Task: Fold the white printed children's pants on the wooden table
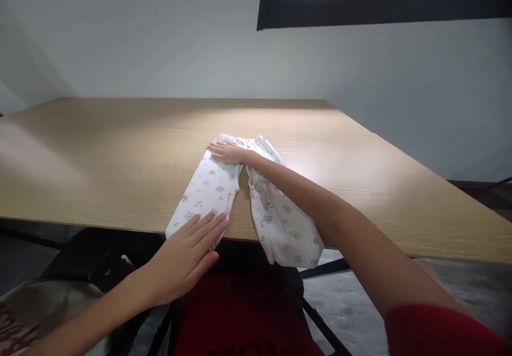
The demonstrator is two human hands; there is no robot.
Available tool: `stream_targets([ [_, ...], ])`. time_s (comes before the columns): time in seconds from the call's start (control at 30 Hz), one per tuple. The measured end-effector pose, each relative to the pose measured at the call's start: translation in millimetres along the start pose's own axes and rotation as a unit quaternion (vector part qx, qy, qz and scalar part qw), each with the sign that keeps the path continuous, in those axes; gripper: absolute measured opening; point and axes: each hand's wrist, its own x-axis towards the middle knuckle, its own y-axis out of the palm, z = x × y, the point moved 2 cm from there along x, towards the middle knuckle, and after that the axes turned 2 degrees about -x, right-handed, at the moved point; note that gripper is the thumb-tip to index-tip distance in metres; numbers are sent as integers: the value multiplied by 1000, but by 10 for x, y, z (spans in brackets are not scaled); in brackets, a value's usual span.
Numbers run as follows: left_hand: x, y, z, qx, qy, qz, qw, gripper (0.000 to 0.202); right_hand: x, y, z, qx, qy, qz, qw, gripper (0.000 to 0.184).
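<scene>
A small pair of white trousers, printed with little green and pink figures, lies spread on the table with its gathered waistband toward the wall. Both leg ends hang over the table's front edge, and the right leg looks creased. My right hand lies flat near the waistband on the left side, fingers stretched out, its forearm crossing above the right leg. Over the lower part of the left leg rests my left hand, fingers extended and palm down. Neither hand grips the cloth.
The wooden table reaches back to a grey wall with a dark-framed window at upper right. Below the front edge on the left are a dark bag-like item and a pale printed cloth.
</scene>
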Motion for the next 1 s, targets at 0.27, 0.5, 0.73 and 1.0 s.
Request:
stream_targets([
  [0.27,1470,-314,-63,-68,55,-63,994,38,-1004,-529,-158,261,45,-89,960,37],
  [0.5,2191,79,-313,-54,69,54,995,53,-1409,-229,-690,60,83,0,995,49],
  [0.73,1038,402,-1105,22,127,-82,988,80,-1190,-104,-898,-38,92,-20,995,54],
  [1.0,1261,737,-1633,294,-69,-256,918,20,-1267,-121,-694,5,95,-195,976,44],
])
